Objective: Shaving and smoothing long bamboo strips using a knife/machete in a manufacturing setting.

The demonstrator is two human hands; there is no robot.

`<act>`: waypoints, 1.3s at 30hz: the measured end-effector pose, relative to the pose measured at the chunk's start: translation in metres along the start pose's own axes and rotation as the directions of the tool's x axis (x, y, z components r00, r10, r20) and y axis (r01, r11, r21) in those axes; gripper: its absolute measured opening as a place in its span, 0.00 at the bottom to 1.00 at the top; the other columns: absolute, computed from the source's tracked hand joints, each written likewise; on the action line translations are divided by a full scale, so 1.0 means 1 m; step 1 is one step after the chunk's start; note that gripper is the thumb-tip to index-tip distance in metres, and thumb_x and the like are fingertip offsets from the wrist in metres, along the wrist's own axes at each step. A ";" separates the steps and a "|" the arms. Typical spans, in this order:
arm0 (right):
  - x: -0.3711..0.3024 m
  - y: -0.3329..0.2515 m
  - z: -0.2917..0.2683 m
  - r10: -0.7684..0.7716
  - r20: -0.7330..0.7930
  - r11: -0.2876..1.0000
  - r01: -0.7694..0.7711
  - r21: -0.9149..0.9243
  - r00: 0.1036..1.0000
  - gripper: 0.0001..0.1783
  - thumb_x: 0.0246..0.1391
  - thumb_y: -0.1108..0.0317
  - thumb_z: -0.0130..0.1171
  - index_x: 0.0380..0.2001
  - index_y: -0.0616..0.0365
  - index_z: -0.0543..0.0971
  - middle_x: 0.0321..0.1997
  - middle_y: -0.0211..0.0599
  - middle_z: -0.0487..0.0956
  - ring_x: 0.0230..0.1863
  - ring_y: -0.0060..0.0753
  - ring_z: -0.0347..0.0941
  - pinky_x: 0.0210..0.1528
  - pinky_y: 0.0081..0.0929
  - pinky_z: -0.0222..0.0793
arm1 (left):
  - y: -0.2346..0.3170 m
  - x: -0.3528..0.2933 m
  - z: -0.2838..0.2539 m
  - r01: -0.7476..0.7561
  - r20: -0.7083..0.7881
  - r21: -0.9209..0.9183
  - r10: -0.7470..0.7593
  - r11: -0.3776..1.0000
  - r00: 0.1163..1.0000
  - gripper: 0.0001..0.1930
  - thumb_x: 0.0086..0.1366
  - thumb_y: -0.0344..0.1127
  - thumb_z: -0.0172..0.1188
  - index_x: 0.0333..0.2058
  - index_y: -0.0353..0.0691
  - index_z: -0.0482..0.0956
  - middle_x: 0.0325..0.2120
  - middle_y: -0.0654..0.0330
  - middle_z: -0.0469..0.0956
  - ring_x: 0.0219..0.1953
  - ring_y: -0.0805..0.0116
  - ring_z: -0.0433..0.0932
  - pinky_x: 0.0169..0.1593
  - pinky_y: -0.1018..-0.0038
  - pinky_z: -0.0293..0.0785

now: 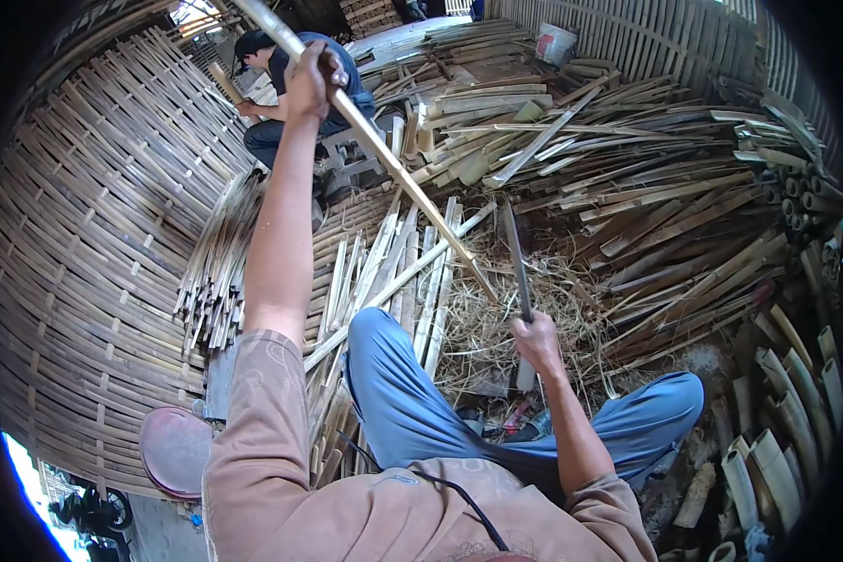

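My left hand (311, 82), with the arm stretched far forward, is closed around a long bamboo strip (393, 165). The strip slants down to the right, its lower end close to the blade of a long knife (517, 258). Whether strip and blade touch, I cannot tell. My right hand (535, 343) grips the knife's handle in front of my knees, blade pointing away from me. Beneath the strip's lower end lies a heap of thin bamboo shavings (478, 328).
Split bamboo (665, 197) is piled at the right, with cut bamboo tubes (768, 468) nearer me. Several pale strips (393, 272) lie left of the shavings. A woven bamboo wall (94, 262) curves along the left. Another person (337, 75) sits ahead; a white bucket (554, 44) stands at the back.
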State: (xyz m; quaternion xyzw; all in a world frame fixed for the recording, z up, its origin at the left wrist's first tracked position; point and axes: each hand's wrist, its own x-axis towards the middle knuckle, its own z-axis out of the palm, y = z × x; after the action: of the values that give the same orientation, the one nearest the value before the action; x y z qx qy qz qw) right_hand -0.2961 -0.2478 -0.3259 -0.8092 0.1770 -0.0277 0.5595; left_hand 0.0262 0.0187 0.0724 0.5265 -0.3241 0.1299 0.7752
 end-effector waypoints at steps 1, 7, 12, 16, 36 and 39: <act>-0.001 -0.021 0.003 -0.036 0.005 0.997 0.035 0.073 0.999 0.15 0.55 0.61 0.55 0.27 0.64 0.80 0.20 0.44 0.79 0.23 0.38 0.75 0.30 0.40 0.70 | -0.002 -0.001 0.015 0.019 -0.010 -0.007 -0.019 1.000 1.000 0.08 0.69 0.36 0.58 0.38 0.36 0.73 0.17 0.60 0.72 0.14 0.70 0.69 0.19 0.74 0.65; 0.016 -0.170 -0.031 -0.534 -0.221 0.775 0.577 0.258 0.816 0.10 0.65 0.69 0.49 0.30 0.58 0.76 0.18 0.27 0.73 0.15 0.16 0.66 0.13 0.23 0.62 | -0.026 -0.004 0.102 -0.207 -0.004 0.038 0.207 0.978 0.978 0.08 0.68 0.35 0.58 0.32 0.38 0.71 0.15 0.65 0.65 0.12 0.75 0.62 0.16 0.75 0.59; 0.029 -0.205 -0.024 -0.567 -0.580 0.655 0.747 0.114 0.585 0.11 0.66 0.68 0.53 0.29 0.62 0.76 0.19 0.37 0.76 0.18 0.29 0.73 0.20 0.29 0.66 | -0.032 0.001 0.123 -0.279 -0.009 0.200 0.286 0.939 0.958 0.07 0.69 0.34 0.59 0.35 0.38 0.72 0.17 0.65 0.69 0.16 0.75 0.68 0.20 0.75 0.64; 0.027 -0.138 0.028 -0.033 0.160 0.991 0.053 -0.124 0.987 0.19 0.58 0.71 0.51 0.46 0.78 0.77 0.35 0.57 0.82 0.29 0.47 0.81 0.30 0.36 0.81 | -0.034 -0.008 0.123 -0.289 -0.023 0.224 0.302 0.931 0.953 0.06 0.70 0.35 0.58 0.33 0.43 0.73 0.16 0.71 0.66 0.15 0.80 0.66 0.19 0.78 0.61; 0.028 -0.151 0.042 0.030 0.309 0.999 -0.041 0.028 0.951 0.17 0.58 0.71 0.46 0.42 0.76 0.76 0.19 0.37 0.76 0.15 0.27 0.70 0.13 0.30 0.69 | -0.026 -0.009 0.092 -0.322 -0.234 0.529 0.500 0.785 0.834 0.08 0.62 0.36 0.62 0.28 0.39 0.76 0.17 0.70 0.67 0.19 0.79 0.66 0.25 0.74 0.63; 0.040 -0.189 0.048 -0.495 -0.033 0.866 0.496 0.062 0.868 0.14 0.57 0.67 0.52 0.28 0.70 0.78 0.19 0.52 0.78 0.19 0.45 0.75 0.28 0.46 0.72 | -0.035 -0.002 0.088 -0.400 -0.215 0.563 0.595 0.723 0.774 0.08 0.62 0.35 0.62 0.26 0.42 0.75 0.15 0.70 0.67 0.16 0.79 0.64 0.21 0.74 0.61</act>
State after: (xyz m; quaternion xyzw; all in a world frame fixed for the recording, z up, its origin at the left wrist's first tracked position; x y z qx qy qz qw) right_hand -0.1988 -0.1591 -0.1768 -0.8076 -0.0332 -0.1827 0.5597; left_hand 0.0119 -0.0746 0.0661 0.5587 -0.2554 0.5141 0.5986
